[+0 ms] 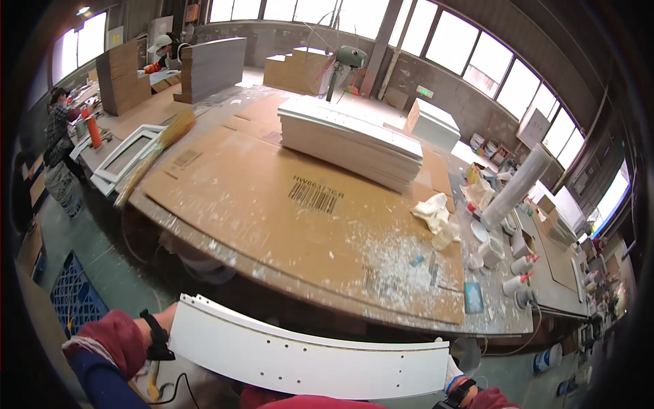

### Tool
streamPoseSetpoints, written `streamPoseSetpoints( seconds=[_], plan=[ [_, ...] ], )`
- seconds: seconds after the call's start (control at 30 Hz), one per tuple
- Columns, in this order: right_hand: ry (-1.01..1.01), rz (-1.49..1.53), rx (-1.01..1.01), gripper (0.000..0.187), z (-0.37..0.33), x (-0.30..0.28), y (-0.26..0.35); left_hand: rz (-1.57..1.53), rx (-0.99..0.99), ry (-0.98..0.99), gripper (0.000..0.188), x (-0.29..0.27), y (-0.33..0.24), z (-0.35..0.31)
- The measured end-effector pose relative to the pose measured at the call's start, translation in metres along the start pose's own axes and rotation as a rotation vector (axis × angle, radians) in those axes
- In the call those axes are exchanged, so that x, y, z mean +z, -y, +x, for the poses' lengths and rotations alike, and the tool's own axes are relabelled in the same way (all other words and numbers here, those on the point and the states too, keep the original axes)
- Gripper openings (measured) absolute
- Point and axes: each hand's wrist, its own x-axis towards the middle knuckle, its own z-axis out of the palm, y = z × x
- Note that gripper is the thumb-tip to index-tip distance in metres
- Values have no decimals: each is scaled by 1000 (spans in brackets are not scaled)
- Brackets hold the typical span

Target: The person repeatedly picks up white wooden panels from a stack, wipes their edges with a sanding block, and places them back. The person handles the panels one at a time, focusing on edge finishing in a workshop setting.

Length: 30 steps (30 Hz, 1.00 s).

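Observation:
A long white panel with several small drilled holes and a groove along its far edge spans the space in front of my body, off the table. My left hand grips its left end, the fingers hidden behind the board. At the opposite end my right hand holds the edge, mostly covered by the panel. Beyond, a stack of similar white panels rests on a cardboard sheet that covers the worktable. White crumbs and dust lie scattered over the cardboard's near right part.
Right of the cardboard are a crumpled cloth, a blue sanding pad, white glue bottles and a roll of clear film. A broom and white frames lie left. Two people work at the far left.

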Motion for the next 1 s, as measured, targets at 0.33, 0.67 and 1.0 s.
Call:
streamPoseSetpoints(
  seconds=[0.33,0.67,1.0],
  plan=[
    [90,-74,-110,44,174,144,175,-44,52,38,27,-101,-250,211],
    [-18,-75,-149,42,333,149,301,19,-113,-188,33,-102,-378,411],
    [-221,-372,-261,43,359,147,388,545,-226,-215,41,-104,-449,470]
  ],
)
